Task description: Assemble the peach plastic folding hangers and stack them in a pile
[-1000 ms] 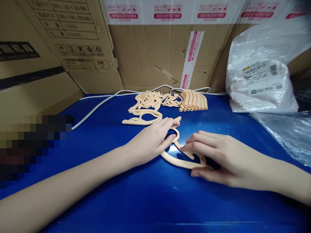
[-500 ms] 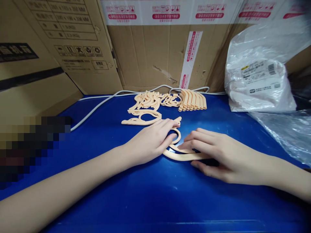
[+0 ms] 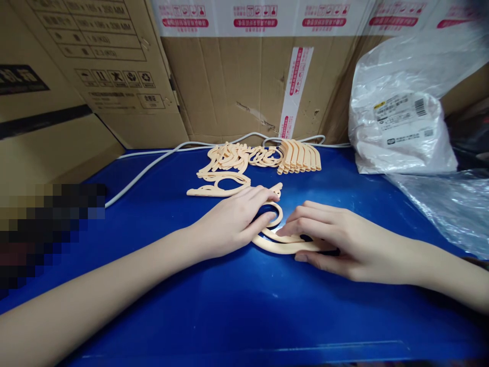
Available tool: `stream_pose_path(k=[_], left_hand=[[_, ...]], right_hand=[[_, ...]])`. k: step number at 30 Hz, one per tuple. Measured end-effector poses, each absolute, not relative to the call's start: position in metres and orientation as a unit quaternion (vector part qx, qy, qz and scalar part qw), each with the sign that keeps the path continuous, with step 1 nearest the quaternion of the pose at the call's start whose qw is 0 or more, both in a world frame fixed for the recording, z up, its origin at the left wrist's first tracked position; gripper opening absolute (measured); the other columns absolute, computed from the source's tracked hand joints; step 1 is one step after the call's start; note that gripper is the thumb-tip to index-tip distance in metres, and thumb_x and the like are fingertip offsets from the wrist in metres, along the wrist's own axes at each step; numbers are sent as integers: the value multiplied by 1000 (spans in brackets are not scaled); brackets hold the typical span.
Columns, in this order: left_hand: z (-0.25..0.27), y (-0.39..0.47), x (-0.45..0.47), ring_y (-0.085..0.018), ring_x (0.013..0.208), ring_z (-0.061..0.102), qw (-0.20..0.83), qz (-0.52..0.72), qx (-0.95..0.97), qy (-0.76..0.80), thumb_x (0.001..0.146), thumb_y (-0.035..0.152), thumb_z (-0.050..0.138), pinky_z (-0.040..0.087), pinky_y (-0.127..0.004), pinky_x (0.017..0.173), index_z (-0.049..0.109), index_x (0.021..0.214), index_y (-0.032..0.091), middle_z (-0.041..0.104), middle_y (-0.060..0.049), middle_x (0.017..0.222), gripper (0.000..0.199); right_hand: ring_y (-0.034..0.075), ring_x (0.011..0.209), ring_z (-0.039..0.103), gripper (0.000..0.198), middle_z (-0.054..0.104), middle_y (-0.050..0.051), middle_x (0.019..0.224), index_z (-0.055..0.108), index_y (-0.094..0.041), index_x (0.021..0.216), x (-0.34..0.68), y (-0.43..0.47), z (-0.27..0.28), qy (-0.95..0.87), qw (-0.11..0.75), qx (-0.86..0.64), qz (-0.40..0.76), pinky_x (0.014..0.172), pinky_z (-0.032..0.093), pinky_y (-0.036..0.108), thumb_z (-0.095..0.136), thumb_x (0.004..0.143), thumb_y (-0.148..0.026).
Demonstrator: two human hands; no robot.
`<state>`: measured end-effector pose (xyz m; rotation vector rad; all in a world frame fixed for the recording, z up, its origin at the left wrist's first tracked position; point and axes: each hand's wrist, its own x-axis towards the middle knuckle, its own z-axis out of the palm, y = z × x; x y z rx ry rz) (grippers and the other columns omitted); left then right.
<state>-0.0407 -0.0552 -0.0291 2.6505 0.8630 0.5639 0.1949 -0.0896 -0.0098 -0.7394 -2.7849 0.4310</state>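
Head view: both bare hands are at one cream piece on the blue table, near the middle of the work area. The left hand grasps its left part, fingers bent over the far side and thumb reaching across a round loop; the palm hides the rest of that end. A short cream tip shows just beyond the left fingers; whether it belongs to the same piece I cannot tell. The right hand grasps the other end, thumb along the near edge and fingers over the far side, so two curved bars run in under the palm, one just behind the other. The two hands are apart, with the loop and the bars showing between them.

Beyond the left hand lies a flat cream frame with an oval opening. Behind it is a loose heap of cream parts, then small hooks, then a neat row of curved arms leaning side by side. A white cable runs behind these and down the left. Cardboard boxes stand at the back and left. On the right sit a white bag with a label and, nearer, a clear sheet.
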Motion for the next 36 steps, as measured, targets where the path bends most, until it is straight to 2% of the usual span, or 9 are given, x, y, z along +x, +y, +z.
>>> stream_pose_path(k=[5,10,18,36], left_hand=[[-29,-55,-39,-20,111,52,155,199,919,301,101,26,35,38,-34,98,52,121,14,58,-8,119,29],[-29,-55,-38,-19,111,51,153,196,920,302,101,24,32,38,-33,99,52,122,12,58,-9,119,31],[-28,-56,-39,-18,113,51,152,196,919,306,102,25,31,37,-33,101,51,124,13,58,-8,122,32],[-28,-55,-39,-18,111,52,157,200,919,302,100,19,32,38,-31,99,52,124,11,59,-9,120,32]], right_hand=[[18,93,53,23,59,8,102,56,-15,115,195,-89,-9,-949,118,-246,159,80,41,29,53,92,-18],[18,92,53,19,59,7,101,57,-16,109,195,-88,-10,-946,117,-242,183,79,42,29,54,90,-16],[17,99,52,26,59,6,110,56,-18,115,195,-90,-10,-940,120,-240,210,86,41,28,53,89,-12],[19,94,51,31,61,7,100,59,-17,110,194,-90,-12,-946,134,-242,171,85,42,31,50,83,-5]])
